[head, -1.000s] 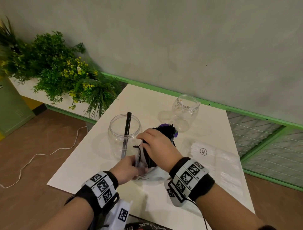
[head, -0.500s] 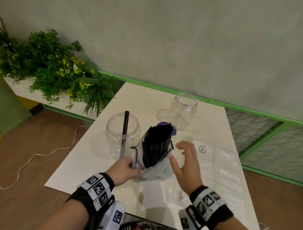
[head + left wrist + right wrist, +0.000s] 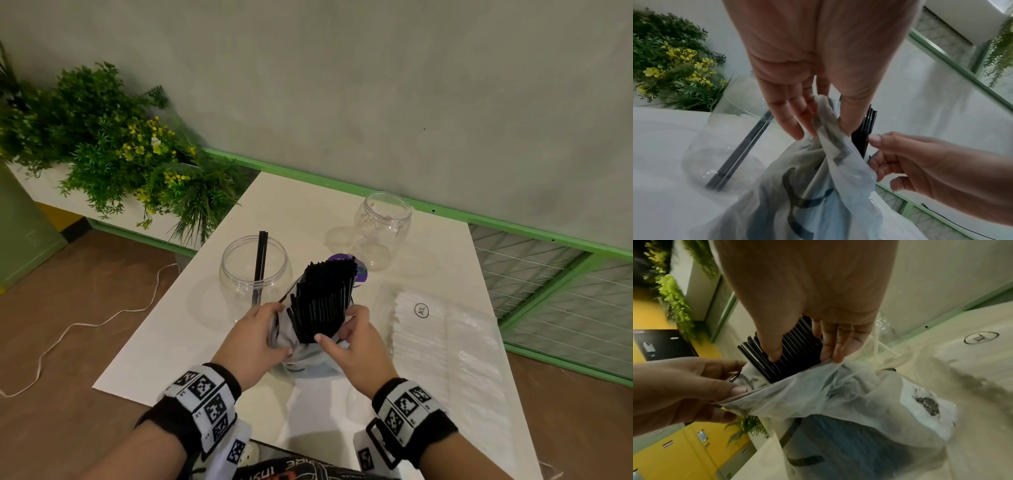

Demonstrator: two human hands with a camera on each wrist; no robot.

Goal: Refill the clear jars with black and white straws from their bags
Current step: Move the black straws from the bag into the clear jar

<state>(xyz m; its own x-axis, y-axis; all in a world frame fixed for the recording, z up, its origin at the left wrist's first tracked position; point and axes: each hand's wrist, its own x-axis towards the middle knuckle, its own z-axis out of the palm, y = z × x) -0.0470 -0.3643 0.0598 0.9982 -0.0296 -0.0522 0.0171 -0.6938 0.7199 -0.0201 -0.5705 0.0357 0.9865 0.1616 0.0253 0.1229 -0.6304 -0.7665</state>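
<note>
Table: blk straws btwn R fingers; L hand grips bag.

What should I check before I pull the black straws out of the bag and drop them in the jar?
1. The left hand pinches the bag at its rim: ok.
2. The right hand has thumb and fingers on either side of the black straws: ok.
3. Grip firm enough to lift the bundle: cannot tell.
4. The near jar is upright, lidless, with room inside: ok.
5. The far jar stands apart from the bag: ok.
</note>
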